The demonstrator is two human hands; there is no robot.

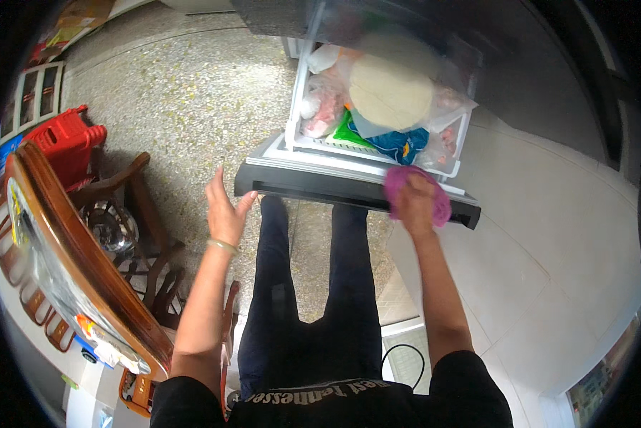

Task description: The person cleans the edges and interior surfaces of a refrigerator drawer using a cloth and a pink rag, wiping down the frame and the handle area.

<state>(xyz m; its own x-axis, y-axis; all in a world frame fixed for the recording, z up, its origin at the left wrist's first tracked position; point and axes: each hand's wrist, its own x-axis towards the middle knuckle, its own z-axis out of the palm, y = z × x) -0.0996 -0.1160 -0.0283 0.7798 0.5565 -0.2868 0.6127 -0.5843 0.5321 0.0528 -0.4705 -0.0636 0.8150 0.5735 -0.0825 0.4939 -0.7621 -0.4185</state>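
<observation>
A freezer drawer [320, 184] with a dark front stands pulled out before me. My right hand [417, 200] presses a pink cloth [441, 206] onto the top edge of its front, near the right end; the hand is slightly blurred. Beside the drawer front's left end is my left hand [226, 211], empty, its fingers apart and its thumb near the front's edge. In the drawer's white-rimmed bin lie a pale round item [390, 93] in clear plastic, bagged pink food [326, 107], a green packet [350, 131] and a blue packet [411, 144].
A wooden table [95, 257] with a plastic-covered top curves along the left. Near it are a wooden chair [138, 187], a shiny metal bowl [110, 224] and a red plastic crate [63, 144]. White tiles [513, 257] line the right side.
</observation>
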